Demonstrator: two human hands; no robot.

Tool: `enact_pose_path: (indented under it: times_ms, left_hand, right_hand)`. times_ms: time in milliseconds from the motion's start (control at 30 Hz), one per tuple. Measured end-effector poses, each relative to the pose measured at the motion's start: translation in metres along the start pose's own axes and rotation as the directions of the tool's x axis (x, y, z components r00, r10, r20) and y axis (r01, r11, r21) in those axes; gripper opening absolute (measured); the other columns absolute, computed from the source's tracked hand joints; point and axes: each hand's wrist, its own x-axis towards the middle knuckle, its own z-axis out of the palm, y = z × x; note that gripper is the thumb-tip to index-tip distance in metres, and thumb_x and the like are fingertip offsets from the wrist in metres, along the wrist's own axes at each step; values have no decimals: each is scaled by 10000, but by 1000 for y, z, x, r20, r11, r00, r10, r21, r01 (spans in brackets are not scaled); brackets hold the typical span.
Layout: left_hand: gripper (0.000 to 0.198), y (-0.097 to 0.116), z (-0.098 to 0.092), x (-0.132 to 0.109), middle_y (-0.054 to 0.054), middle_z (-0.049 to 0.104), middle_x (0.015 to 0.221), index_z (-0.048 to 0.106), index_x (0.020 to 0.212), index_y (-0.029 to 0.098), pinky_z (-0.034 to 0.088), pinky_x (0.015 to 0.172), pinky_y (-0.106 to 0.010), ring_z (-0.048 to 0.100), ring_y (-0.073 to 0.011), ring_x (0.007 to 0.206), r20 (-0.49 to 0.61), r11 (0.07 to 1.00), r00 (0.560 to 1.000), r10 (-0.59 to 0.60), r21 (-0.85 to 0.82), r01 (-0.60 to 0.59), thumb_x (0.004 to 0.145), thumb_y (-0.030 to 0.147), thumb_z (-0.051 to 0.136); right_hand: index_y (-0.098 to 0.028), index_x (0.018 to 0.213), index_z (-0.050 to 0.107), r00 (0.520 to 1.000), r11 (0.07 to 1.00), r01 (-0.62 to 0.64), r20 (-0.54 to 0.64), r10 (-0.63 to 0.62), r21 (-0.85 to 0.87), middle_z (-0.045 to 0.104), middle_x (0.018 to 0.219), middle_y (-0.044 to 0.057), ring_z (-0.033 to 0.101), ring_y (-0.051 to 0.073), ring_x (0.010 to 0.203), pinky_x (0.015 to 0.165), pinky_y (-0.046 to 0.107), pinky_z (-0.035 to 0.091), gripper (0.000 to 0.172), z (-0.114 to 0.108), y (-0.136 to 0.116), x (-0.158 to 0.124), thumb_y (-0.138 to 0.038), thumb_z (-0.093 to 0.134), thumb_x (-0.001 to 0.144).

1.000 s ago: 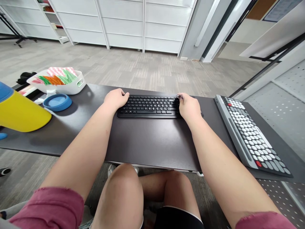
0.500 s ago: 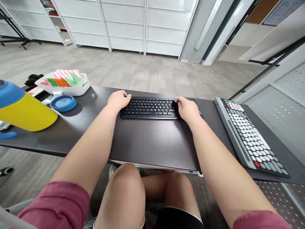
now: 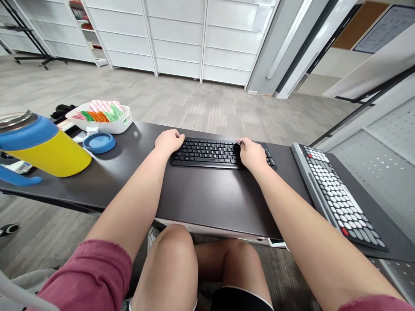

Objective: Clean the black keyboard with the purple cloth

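A black keyboard [image 3: 207, 153] lies flat on the dark desk [image 3: 201, 198] in front of me. My left hand [image 3: 168, 141] rests on the keyboard's left end, its fingers curled over the edge. My right hand [image 3: 252, 153] sits on the right part of the keys. Its fingertips are pinched together on a small shiny thing [image 3: 240, 141] at the top row, too small to name. Keys show to the right of that hand.
A second keyboard [image 3: 333, 192], grey with white keys and red ones, lies angled at the desk's right. At the left are a yellow bottle with a blue lid [image 3: 45, 149], a blue round lid [image 3: 99, 142] and a white tray [image 3: 123, 123] of coloured strips.
The view has tilted and shifted, so the desk sits lower in frame. My right hand has slid a little left along the keyboard's top row. My left hand has stayed at the left end.
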Motion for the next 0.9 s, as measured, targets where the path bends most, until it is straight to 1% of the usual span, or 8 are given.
enact_pose_path:
  times_ms: [133, 233, 367, 500, 633, 767, 900]
  left_hand:
    - [352, 1, -2, -2, -133, 817, 1245, 764, 1060, 272, 562, 960, -457, 731, -357, 1157, 14, 1000, 1000, -1, 3, 1, 1016, 564, 573]
    - [361, 2, -2, -4, -131, 814, 1262, 766, 1072, 273, 560, 971, -449, 727, -355, 1175, 24, 1000, 1000, -10, 8, 10, 1017, 573, 575]
    - [364, 3, -1, -2, -132, 815, 1234, 775, 1082, 273, 559, 978, -459, 729, -361, 1165, 20, 1000, 1000, -11, 16, 11, 1011, 575, 585]
    - [360, 3, 1, 1, -124, 815, 1222, 777, 1078, 279, 559, 988, -467, 729, -364, 1158, 15, 1000, 1000, -22, 23, 22, 1011, 573, 581]
    - [348, 2, 1, 3, -115, 817, 1211, 766, 1056, 288, 558, 996, -465, 731, -363, 1160, 13, 999, 1000, -22, 34, 21, 1005, 582, 587]
    - [362, 0, 1, 5, -108, 818, 1214, 765, 1074, 296, 558, 1011, -462, 733, -359, 1161, 9, 999, 1000, -24, 40, 23, 999, 603, 588]
    - [379, 0, 0, 7, -108, 817, 1227, 770, 1083, 295, 559, 1023, -466, 729, -362, 1180, 12, 998, 1000, -18, 52, 17, 994, 616, 588]
  right_hand:
    - [-276, 1376, 774, 1000, 999, 19, 17, -20, 36, 828, 1233, 129, 762, 310, 1132, 977, 396, 531, 427, 1, -17, 0, -280, 432, 1119]
    - [-296, 1401, 761, 999, 997, 36, 7, -37, 72, 833, 1222, 120, 765, 313, 1126, 973, 401, 534, 429, 4, -22, -4, -289, 430, 1127]
    - [-284, 1381, 771, 996, 992, 92, 11, -94, 84, 826, 1273, 106, 753, 316, 1166, 991, 408, 541, 418, 5, -16, -2, -304, 443, 1124]
    - [-294, 1403, 763, 985, 982, 166, 24, -169, 92, 839, 1229, 87, 757, 316, 1151, 991, 411, 547, 433, 5, -11, 0, -268, 444, 1112]
    - [-296, 1411, 761, 975, 973, 209, 52, -215, 94, 848, 1189, 77, 770, 319, 1119, 996, 422, 549, 429, 5, -12, 0, -253, 461, 1107]
    - [-315, 1387, 766, 963, 956, 249, 62, -261, 156, 844, 1234, 48, 771, 297, 1149, 1009, 405, 554, 411, 6, -11, 0, -245, 465, 1117]
    - [-329, 1378, 771, 937, 926, 319, 77, -340, 204, 844, 1245, 22, 772, 288, 1154, 1014, 409, 562, 407, 4, -13, -2, -225, 477, 1117]
